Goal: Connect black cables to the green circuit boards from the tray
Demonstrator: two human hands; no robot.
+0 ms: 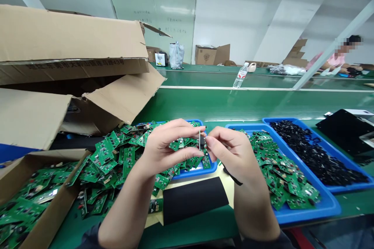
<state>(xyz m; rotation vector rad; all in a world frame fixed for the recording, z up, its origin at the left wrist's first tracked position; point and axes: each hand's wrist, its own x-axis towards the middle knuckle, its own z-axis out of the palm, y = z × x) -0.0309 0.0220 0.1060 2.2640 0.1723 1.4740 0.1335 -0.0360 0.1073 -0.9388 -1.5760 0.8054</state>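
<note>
My left hand and my right hand meet above a blue tray heaped with green circuit boards. Their fingertips pinch a small black part with a thin silver pin standing up from it. The fingers hide most of this part. A second blue tray of green circuit boards lies under my right wrist's side. A black foam sheet rests on a pale paper sheet below my hands.
Left, an open cardboard box holds more boards, with large cardboard flaps above it. Right, a blue tray holds black parts. Beyond runs a green conveyor bench with a water bottle. A co-worker sits far right.
</note>
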